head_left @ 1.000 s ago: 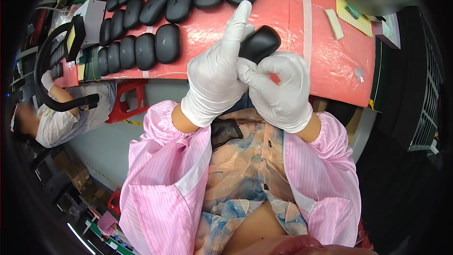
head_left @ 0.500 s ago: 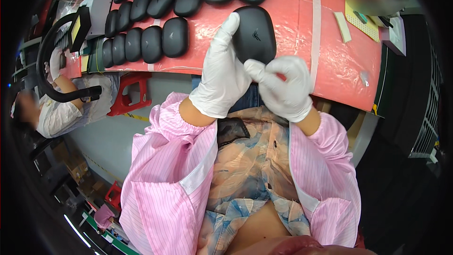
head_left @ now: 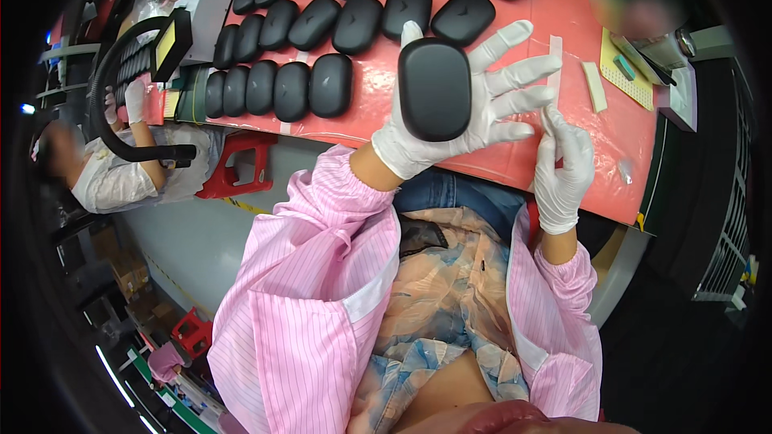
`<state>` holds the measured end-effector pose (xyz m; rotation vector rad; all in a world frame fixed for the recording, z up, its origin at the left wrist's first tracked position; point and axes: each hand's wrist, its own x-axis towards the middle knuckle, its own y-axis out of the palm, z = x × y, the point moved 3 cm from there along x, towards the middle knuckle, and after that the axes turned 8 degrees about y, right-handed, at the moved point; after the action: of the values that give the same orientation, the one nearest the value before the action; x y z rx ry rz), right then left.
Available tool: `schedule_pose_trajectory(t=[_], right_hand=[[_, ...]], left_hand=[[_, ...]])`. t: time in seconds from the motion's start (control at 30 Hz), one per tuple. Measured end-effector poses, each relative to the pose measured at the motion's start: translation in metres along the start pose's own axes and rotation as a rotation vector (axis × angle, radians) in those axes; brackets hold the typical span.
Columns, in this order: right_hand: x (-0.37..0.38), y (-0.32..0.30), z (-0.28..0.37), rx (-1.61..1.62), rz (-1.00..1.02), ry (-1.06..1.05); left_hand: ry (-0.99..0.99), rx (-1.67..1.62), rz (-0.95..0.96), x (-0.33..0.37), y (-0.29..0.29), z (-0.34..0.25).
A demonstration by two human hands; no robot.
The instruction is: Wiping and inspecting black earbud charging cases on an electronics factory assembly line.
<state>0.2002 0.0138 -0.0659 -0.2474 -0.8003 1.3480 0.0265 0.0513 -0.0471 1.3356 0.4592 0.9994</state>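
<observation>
Head view: the smooth black rounded-rectangular case (head_left: 434, 90) now lies on the upturned palm of the white-gloved left hand (head_left: 487, 108), fingers spread wide. The white-gloved right hand (head_left: 568, 162) has drawn away rightward, fingers bunched narrow, any contents unclear, leaving the case's plain face uncovered.
</observation>
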Motion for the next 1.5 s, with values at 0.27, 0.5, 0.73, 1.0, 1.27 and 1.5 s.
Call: schedule_pose_trajectory(t=[0.27,0.5,0.73,1.0,1.27,1.5], right_hand=[[0.019,0.000,0.010,-0.175,-0.010,-0.077],[0.014,0.000,0.028,0.273,0.174,0.012],[0.034,-0.048,0.014,-0.142,-0.283,-0.136],[0.046,-0.034,0.001,0.065,-0.036,-0.041],[0.039,-0.009,-0.011,0.020,0.300,-0.081],[0.060,-0.009,0.041,0.175,0.168,-0.524]], left_hand=[[0.106,0.067,-0.057,0.001,0.004,-0.012],[0.362,1.275,-0.383,0.006,0.025,0.021],[-0.176,1.630,-0.365,0.071,0.057,0.009],[0.357,0.733,-0.506,0.039,0.018,0.001],[0.246,0.668,-0.568,0.002,0.008,0.004],[0.270,0.573,-0.651,-0.011,0.012,0.016]])
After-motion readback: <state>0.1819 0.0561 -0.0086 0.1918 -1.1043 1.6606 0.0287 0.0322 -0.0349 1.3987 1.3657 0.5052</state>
